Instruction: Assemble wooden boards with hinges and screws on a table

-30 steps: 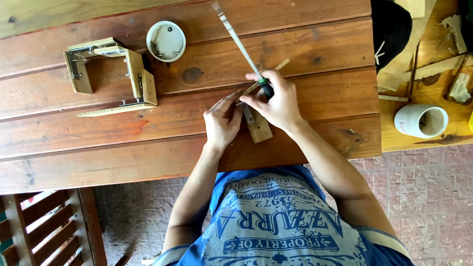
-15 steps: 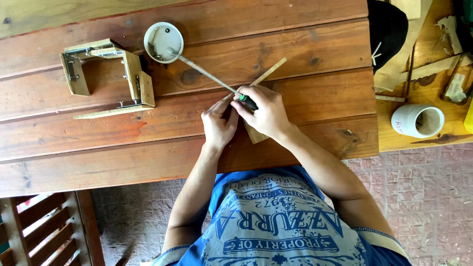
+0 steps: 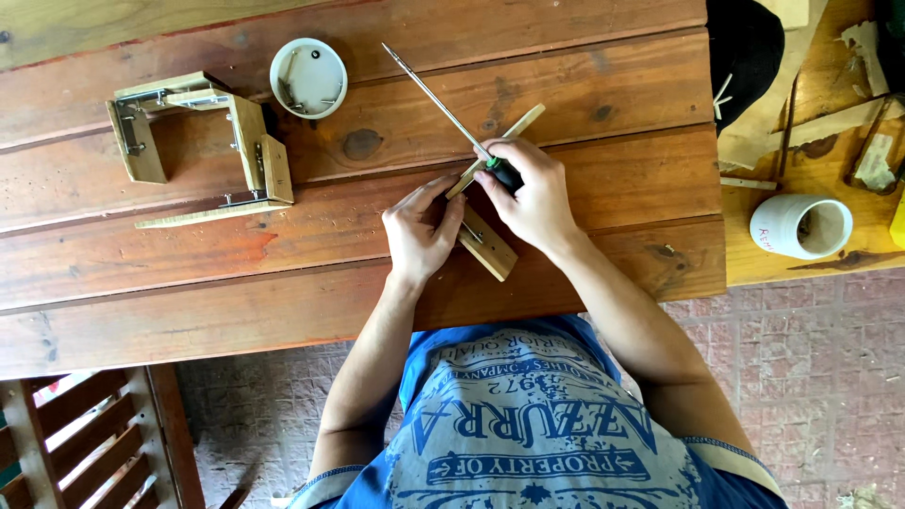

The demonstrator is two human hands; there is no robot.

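Working at a red-brown plank surface, seen from above. Biggest item on it: a bracket-like wooden assembly with metal screws, far left, well apart from the hands. A white round lid with small hardware in it sits just beside that.

The small wooden block lies between both hands near the front edge, with a thin wooden slat angling up from it.

Left hand is closed down on the block, pinning it. Right hand is wrapped around the dark, green-banded handle of a long screwdriver, whose shaft points up-left, away from the block, tip in the air.

To do it well, I'd judge: keep the block flat, bring the tip square onto the fastener, keep left fingertips clear of it.
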